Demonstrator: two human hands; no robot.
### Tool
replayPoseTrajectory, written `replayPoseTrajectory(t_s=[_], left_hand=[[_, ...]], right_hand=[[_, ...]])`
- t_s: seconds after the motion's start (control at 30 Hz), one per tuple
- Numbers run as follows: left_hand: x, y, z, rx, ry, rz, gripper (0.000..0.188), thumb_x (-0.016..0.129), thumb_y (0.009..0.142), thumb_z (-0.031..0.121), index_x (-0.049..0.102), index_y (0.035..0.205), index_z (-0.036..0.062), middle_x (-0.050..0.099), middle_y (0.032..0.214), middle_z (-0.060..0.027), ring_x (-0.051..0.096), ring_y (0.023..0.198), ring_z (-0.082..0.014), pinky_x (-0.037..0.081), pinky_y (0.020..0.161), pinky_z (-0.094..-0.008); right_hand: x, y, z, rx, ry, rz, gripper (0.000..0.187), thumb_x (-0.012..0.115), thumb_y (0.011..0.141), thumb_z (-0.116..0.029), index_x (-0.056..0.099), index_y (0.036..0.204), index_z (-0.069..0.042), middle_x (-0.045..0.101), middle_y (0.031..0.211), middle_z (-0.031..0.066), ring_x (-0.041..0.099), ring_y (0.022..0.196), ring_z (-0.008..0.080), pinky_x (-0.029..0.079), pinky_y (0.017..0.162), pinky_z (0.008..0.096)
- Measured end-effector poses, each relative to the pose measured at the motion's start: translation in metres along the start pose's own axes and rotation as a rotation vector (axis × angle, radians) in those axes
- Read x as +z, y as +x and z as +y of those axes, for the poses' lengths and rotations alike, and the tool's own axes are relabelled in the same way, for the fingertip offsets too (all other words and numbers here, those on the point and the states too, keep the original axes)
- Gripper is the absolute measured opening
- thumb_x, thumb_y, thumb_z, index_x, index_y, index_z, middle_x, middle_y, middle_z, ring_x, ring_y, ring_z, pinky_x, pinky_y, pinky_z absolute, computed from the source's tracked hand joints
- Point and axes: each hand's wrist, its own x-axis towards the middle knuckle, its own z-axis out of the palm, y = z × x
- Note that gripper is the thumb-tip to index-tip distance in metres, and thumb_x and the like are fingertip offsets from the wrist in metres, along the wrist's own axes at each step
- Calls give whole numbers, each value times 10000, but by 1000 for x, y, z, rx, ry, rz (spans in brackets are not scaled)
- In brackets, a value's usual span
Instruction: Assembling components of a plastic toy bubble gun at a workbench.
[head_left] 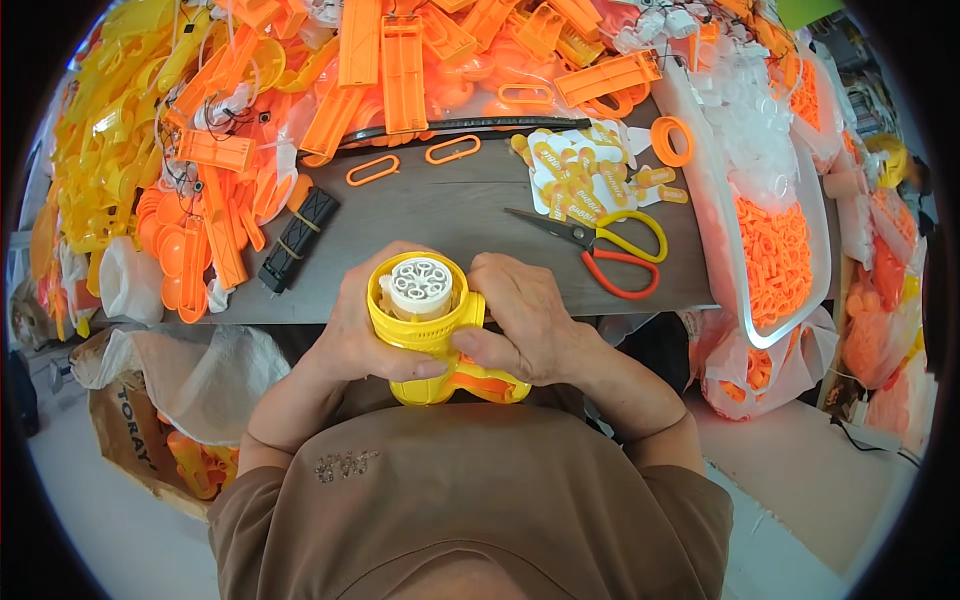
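Note:
A yellow bubble gun [425, 335] is held between both hands at the table's near edge, its round mouth tilted up. Inside that mouth sits a white nozzle [420, 283] with several small rings. My left hand [352, 318] is wrapped round the barrel on the left, thumb across its near side. My right hand [522, 312] grips the other side near the handle, its thumb pressed against the body. An orange piece [488, 384] shows in the lower part of the toy. Scissors [590, 240] with one yellow and one red handle lie beyond my right hand.
Orange parts [405, 70] and yellow shells [120, 120] are heaped at the back and left. A black strapped block [300, 240] lies left of my hands. Sticker sheets [590, 170] lie behind the scissors. At right stands a clear bin [822, 215] of small orange pieces.

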Motion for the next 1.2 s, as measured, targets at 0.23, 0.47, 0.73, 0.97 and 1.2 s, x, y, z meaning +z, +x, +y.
replayPoseTrajectory(t_s=[0.23,0.47,0.73,0.97,1.2], left_hand=[[2,-3,-17,-71,-266,209,660,754,497,148,487,1078,-16,589,953,-92,575,869,-159,458,798,-295],[1,-22,-19,-51,-435,235,724,745,491,186,433,1118,-1,567,940,-148,619,782,-275,539,710,-398],[11,-36,-5,112,-40,60,704,803,493,202,483,1081,-19,578,975,-63,547,895,-121,422,821,-266],[6,-44,-9,94,-128,113,664,789,510,205,486,1060,-11,577,979,-66,548,899,-128,423,825,-273],[-1,-40,-15,59,-244,125,624,765,532,192,486,1052,-10,580,961,-70,554,884,-136,426,815,-273]], right_hand=[[-23,9,4,303,89,-261,392,553,831,-371,467,947,-7,499,767,143,513,714,322,414,632,376],[-31,34,30,278,-224,-172,188,563,824,-152,549,953,-17,554,825,130,550,806,309,442,689,373],[50,92,51,-119,-274,-404,230,550,794,-75,549,1012,0,552,1003,130,513,942,298,429,812,380],[87,121,48,4,-578,-462,390,507,709,-9,498,1097,28,494,1131,130,488,974,291,430,816,380],[91,120,58,-116,-671,-309,409,522,709,-24,499,1115,9,492,1123,124,480,980,283,426,810,398]])
